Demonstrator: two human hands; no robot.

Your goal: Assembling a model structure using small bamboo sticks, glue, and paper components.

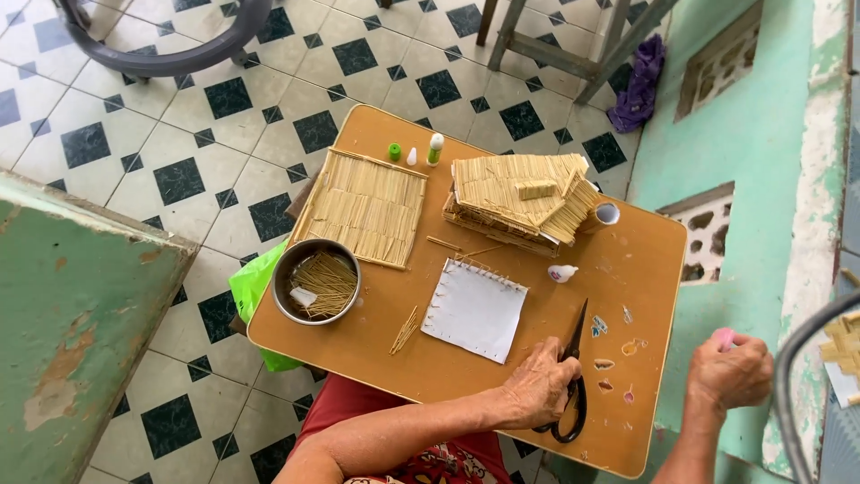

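My left hand (540, 387) lies on the handles of black scissors (573, 376) near the front edge of the small wooden table (376, 345); the blades point away from me. My right hand (733, 372) is off the table's right side, fingers closed around a small pink object (724, 338). A white square sheet (475, 309) with stitched edges lies just left of the scissors. Behind it stands a small house model made of thin sticks (520, 197). A flat panel of sticks (367, 206) lies to its left.
A metal bowl (315, 280) holds loose sticks, with a few more sticks (405, 330) beside it. A small glue bottle (434, 149), a green cap (394, 151) and a tape roll (607, 213) sit at the back. A green wall (761, 134) is on the right, a chair base (170, 45) on the tiled floor.
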